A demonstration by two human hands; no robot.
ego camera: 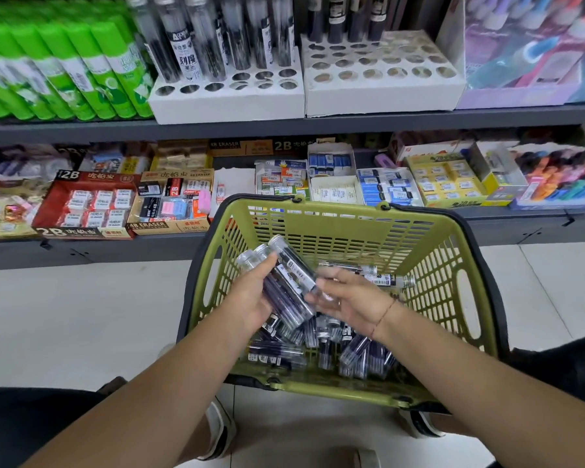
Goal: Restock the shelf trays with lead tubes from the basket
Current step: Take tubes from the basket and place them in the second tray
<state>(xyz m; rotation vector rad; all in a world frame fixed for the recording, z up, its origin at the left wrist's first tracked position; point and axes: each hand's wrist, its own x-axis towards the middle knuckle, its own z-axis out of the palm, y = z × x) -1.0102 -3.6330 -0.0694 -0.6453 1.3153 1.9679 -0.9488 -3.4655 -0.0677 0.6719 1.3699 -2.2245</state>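
On the upper shelf at far left stand green glue sticks. Below them, on the lower shelf, sit red and tan 2B eraser boxes. Just right of the glue sticks is the left tray, white card with round holes: tubes fill its back rows and its front holes are open. The right tray touches its side. Only a few dark tubes stand at its back, and most of its holes are bare.

Lower down, the green basket sits on the tiled floor in front of the shelves. The left grip is curled round a bundle of lead tubes, caps tilted up and away, held above the basket's inside. The right grip is just beside the bundle's lower end. Its fingers are blurred, so I cannot tell whether they pinch or only touch. More loose tubes lie heaped on the basket's floor beneath both forearms. At far right are yellow eraser boxes and a pastel display box.
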